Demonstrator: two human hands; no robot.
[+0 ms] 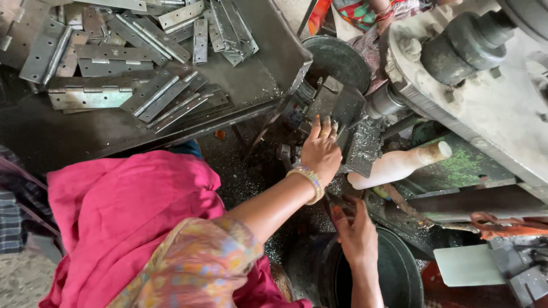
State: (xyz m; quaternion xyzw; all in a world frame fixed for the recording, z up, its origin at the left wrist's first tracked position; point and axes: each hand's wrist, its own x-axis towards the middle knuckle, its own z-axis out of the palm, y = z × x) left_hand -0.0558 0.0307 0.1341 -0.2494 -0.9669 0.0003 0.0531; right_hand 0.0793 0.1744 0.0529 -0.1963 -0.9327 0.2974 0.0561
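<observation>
Grey steel hinge plate [326, 101] sits in the grimy fixture of the press machine [485, 97], just past the lower right corner of the dark metal tray [268, 68], and my left hand [321, 153] lies on it. My fingers are together and stretched forward, flat against the plate's near edge, pressing rather than pinching. A ring shows on one finger, and a band of gold and beaded bangles [308, 181] circles that wrist.

My right hand [355, 228] is lower, close to me, over the rim of a round black bucket [399, 274]. Its fingers are curled around a thin dark metal piece [334, 206], with the thumb on top; I cannot tell exactly what the piece is.

Beside my left hand, to the right, a pale wooden handle [399, 164] juts out from the machine, lying nearly level. Metal shavings [365, 145] are scattered over the fixture and the dark floor below it.

On the tray a heap of flat grey steel hinges [142, 51] lies in disorder, some folded, some spread, filling its far side and its middle. A second round black drum [339, 60] stands just beyond the tray's right edge, behind the fixture. My pink cloth [125, 211] covers my lap at the near side.
</observation>
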